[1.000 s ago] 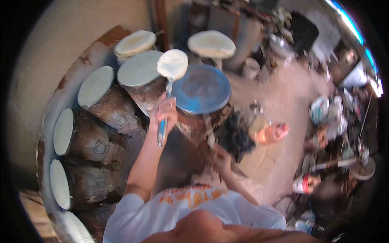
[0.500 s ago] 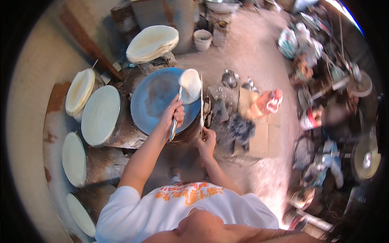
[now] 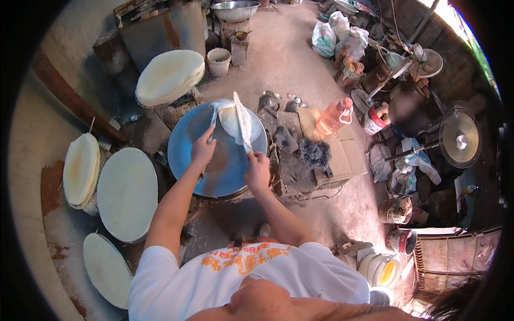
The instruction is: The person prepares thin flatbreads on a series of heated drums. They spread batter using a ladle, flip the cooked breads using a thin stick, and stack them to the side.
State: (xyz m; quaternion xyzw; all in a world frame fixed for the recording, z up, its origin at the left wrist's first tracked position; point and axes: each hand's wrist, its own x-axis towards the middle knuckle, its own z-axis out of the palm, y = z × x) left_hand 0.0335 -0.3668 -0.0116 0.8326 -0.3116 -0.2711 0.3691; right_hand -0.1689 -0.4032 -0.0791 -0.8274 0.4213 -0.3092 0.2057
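Note:
A round blue-grey griddle [image 3: 184, 134] lies in front of me. My left hand [image 3: 203, 148] is closed round the handle of a ladle [image 3: 213, 113], whose tipped bowl is over the far part of the griddle. Pale batter [image 3: 229, 124] spreads beside the ladle on the griddle's far right side. My right hand [image 3: 258, 171] grips a long flat scraper [image 3: 243, 120] coated in white batter. Its blade slants across the batter, pointing away from me. The scraper partly hides the batter, and the ladle's inside does not show clearly.
A stack of thin round flatbreads [image 3: 170, 77] stands beyond the griddle, with more pale rounds [image 3: 128, 195] on the left. To the right are a dark bristly brush [image 3: 314, 153], flattened cardboard [image 3: 340, 163] and a pinkish plastic jug [image 3: 333, 119]. Buckets and bags line the far right.
The ladle, raised with batter in it before, is now lower and tipped, and batter lies on the griddle. The scraper has swung from the griddle's right edge over the batter. My view has shifted.

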